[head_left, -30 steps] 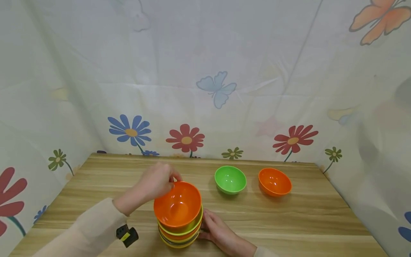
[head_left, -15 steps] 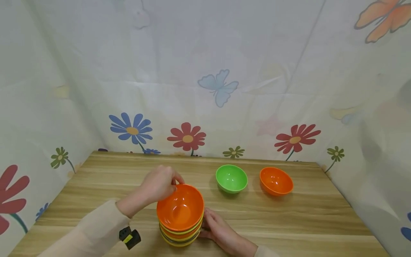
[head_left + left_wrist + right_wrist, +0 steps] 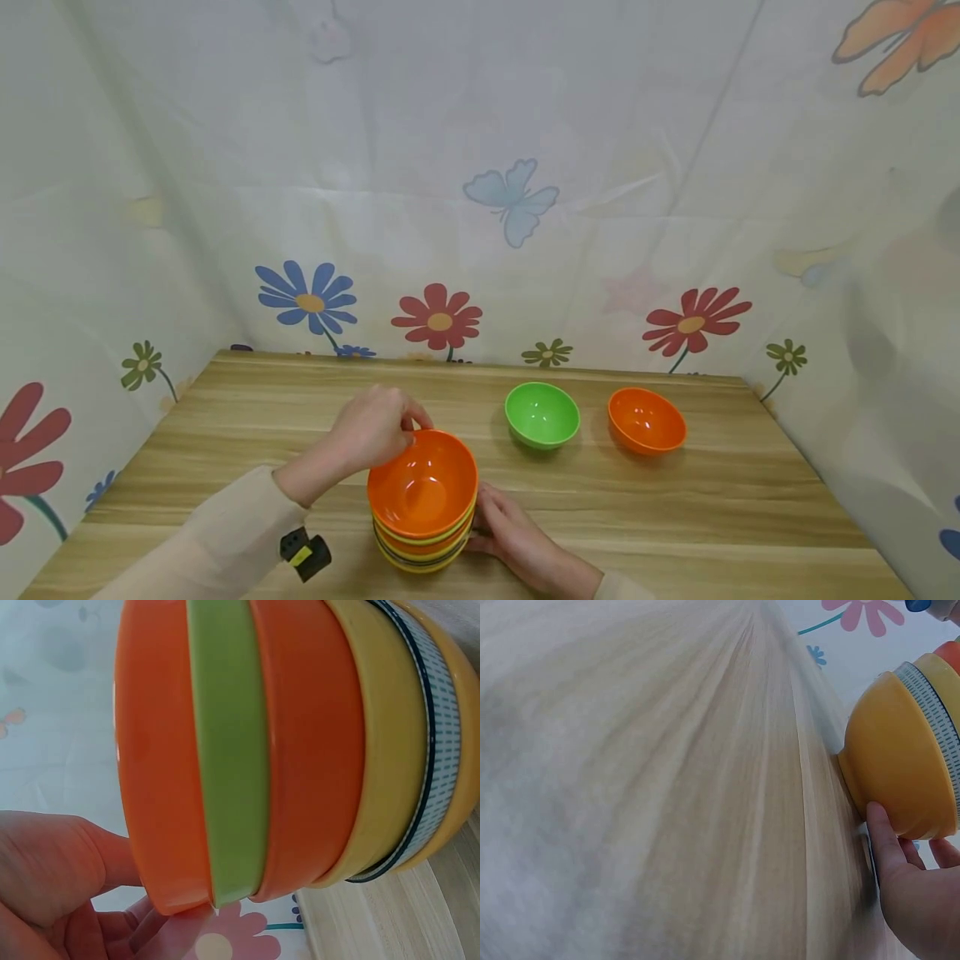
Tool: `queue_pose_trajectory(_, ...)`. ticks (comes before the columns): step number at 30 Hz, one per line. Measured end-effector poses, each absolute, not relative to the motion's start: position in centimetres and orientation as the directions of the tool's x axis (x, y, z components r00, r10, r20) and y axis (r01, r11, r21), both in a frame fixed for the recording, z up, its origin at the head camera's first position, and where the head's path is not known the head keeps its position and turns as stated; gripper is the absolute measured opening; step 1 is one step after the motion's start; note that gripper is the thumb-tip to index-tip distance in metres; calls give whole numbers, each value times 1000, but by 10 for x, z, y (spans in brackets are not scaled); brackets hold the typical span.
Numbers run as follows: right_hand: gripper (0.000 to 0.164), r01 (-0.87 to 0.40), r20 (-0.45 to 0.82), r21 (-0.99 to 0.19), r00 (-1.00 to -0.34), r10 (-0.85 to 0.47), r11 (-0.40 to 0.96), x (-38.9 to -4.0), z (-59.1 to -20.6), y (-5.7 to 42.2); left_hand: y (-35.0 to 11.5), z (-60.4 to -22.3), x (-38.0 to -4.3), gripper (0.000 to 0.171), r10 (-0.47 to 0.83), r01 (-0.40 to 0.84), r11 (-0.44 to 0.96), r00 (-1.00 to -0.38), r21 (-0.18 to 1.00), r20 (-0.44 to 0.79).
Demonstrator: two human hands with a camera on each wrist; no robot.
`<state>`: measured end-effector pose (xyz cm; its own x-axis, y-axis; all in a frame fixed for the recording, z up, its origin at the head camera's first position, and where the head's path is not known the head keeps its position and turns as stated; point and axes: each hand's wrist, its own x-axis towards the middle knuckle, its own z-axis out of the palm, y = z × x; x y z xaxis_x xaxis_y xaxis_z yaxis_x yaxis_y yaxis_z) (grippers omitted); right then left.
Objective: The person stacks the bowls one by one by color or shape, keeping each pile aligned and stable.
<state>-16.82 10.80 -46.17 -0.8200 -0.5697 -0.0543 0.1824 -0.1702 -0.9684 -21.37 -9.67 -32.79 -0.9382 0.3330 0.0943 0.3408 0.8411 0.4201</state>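
In the head view, a stack of nested bowls (image 3: 423,552) stands near the table's front. My left hand (image 3: 378,429) pinches the far-left rim of the top orange bowl (image 3: 423,487). Seen from the left wrist, a light-green bowl (image 3: 232,765), another orange bowl (image 3: 311,750), a yellow bowl (image 3: 390,750) and a white bowl with blue dashes (image 3: 442,742) lie below it. Lowest is a yellow-orange bowl (image 3: 896,757); fingers of my right hand (image 3: 926,900) touch its side and base, fairly straight. Part of that hand is hidden behind the bowl.
A green bowl (image 3: 542,415) and an orange bowl (image 3: 647,422) stand apart, upright, toward the back right of the wooden table (image 3: 675,517). A flower-printed cloth (image 3: 585,275) hangs behind the table and at both sides.
The top orange bowl has come down and settled into the stack, with my left hand still on its rim. My right hand keeps its place at the stack's side.
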Motion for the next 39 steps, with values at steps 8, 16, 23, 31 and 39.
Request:
queue_pose_trajectory(8,64,184,-55,-968,-822,-567,-172,-168,-459,108,-97,-327,-215,23,320,320,845,-945,429,74)
queue_pose_trajectory(16,63,180,-47,-968,-817,-575,-176,-168,-459,108,-97,-327,-215,23,318,311,844,-946,437,59)
queue_pose_trajectory(23,62,179,-48,-969,-816,-575,-173,-168,-461,108,-97,-327,-215,24,312,294,850,-949,436,32)
queue_pose_trajectory(31,62,185,-56,-968,-819,-571,-172,-169,-461,108,-96,-326,-214,24,313,293,852,-949,434,26)
queue_pose_trajectory(39,63,193,-69,-968,-822,-565,-163,-168,-460,108,-95,-324,-213,26,309,277,851,-951,446,3)
